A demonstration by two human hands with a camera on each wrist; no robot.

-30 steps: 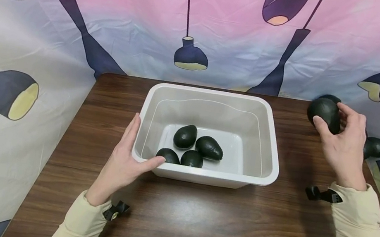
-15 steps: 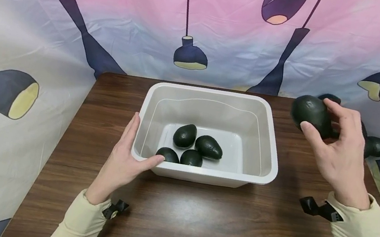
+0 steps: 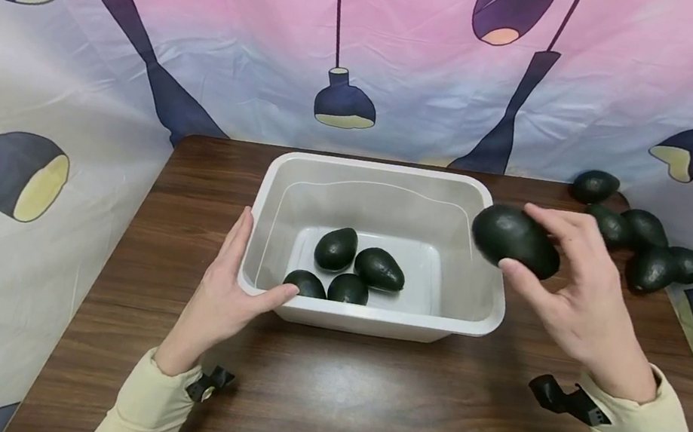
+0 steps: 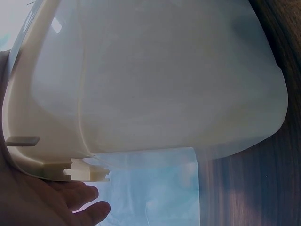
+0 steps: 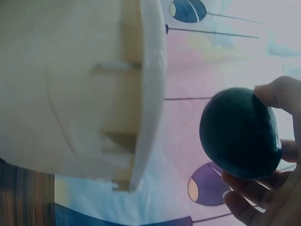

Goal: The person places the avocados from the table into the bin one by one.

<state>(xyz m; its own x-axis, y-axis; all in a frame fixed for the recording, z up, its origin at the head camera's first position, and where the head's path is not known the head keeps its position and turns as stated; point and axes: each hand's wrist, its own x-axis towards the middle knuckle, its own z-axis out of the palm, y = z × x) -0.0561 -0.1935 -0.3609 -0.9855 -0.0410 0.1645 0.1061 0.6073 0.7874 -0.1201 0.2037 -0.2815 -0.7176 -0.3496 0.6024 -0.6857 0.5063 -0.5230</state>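
While the left hand (image 3: 223, 295) rests flat against the white tub (image 3: 387, 177), the right hand (image 3: 580, 301) grasps a dark green, smooth, egg-shaped avocado (image 3: 514, 240) above the tub's right rim.

I hold a dark green avocado (image 3: 516, 240) on its side in my right hand (image 3: 580, 301), above the right rim of the white plastic tub (image 3: 370, 319) my left hand (image 3: 223, 295) steadies.
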